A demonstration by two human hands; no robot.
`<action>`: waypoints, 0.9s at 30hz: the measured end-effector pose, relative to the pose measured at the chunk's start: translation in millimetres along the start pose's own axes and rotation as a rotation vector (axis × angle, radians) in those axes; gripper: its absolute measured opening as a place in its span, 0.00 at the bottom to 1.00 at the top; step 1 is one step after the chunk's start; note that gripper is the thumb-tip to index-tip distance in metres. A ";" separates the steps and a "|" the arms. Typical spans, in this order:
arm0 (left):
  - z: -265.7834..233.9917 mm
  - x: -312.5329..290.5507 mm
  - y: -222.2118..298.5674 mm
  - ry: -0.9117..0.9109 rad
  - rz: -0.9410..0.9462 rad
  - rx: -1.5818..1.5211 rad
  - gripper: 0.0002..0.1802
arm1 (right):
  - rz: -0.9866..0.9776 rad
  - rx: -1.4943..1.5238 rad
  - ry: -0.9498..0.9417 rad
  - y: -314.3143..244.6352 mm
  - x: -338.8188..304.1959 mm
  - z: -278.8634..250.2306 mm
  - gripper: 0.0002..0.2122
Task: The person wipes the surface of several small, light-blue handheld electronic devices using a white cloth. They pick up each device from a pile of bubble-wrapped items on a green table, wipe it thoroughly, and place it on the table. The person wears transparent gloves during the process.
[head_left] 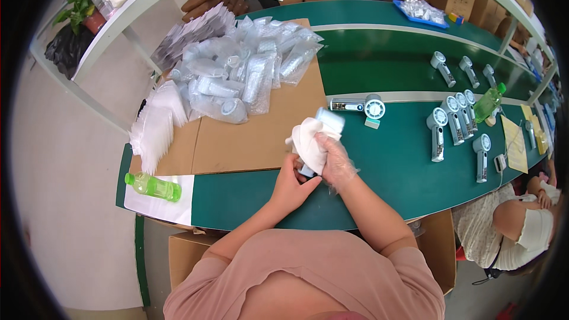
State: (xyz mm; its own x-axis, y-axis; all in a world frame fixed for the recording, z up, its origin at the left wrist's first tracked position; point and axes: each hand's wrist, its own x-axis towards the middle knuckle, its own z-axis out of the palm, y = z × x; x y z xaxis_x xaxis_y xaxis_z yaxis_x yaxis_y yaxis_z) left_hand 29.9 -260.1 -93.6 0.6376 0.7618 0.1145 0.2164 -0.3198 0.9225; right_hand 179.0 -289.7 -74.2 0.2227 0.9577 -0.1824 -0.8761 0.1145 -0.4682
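Note:
In front of my chest I hold a handheld fan (pixel 330 120), its pale blue head blurred and most of its body hidden. My left hand (pixel 290 186) is bare and grips the dark lower end of the handle. A thin clear plastic glove covers my right hand (pixel 336 163), which presses a bunched white cloth (pixel 308 141) around the fan. Just beyond, another handheld fan (pixel 355 105) lies on its side on the green table (pixel 379 166), beside a small green-and-white block (pixel 371 123).
Bubble-wrapped items (pixel 237 65) heap on a cardboard sheet (pixel 255 148), near white foam sleeves (pixel 157 121). Several more fans (pixel 437 133) lie to the right. Green bottles stand or lie at left (pixel 153 186) and right (pixel 489 104). A co-worker (pixel 504 222) sits at right.

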 end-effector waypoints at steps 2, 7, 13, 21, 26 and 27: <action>-6.8 -2.0 -5.4 -0.193 -0.182 -0.130 0.19 | -0.144 0.011 0.008 1.0 9.7 -11.8 0.17; -22.7 -0.3 19.0 -0.385 -0.405 -0.371 0.10 | -0.069 -0.332 0.010 28.4 -4.2 0.1 0.17; -64.1 12.0 4.1 -0.456 -0.178 -0.220 0.10 | -0.031 -0.486 0.015 17.7 -7.8 5.9 0.20; -233.6 113.4 -88.4 0.614 0.028 0.629 0.17 | -0.102 -0.564 0.232 8.4 13.4 -7.9 0.20; -289.1 140.2 -126.9 0.705 -0.161 0.939 0.27 | -0.091 -0.577 0.257 10.9 16.9 -11.0 0.19; -298.2 145.4 -138.4 0.695 -0.193 0.959 0.28 | -0.090 -0.588 0.251 11.7 17.9 -12.3 0.19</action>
State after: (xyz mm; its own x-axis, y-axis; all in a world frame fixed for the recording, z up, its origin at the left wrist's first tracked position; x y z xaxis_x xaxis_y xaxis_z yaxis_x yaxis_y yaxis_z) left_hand -127.8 62.9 -94.6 0.0625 0.8901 0.4514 0.9152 -0.2316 0.3299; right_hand 178.0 -274.5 -93.6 0.4400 0.8521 -0.2833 -0.4843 -0.0405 -0.8739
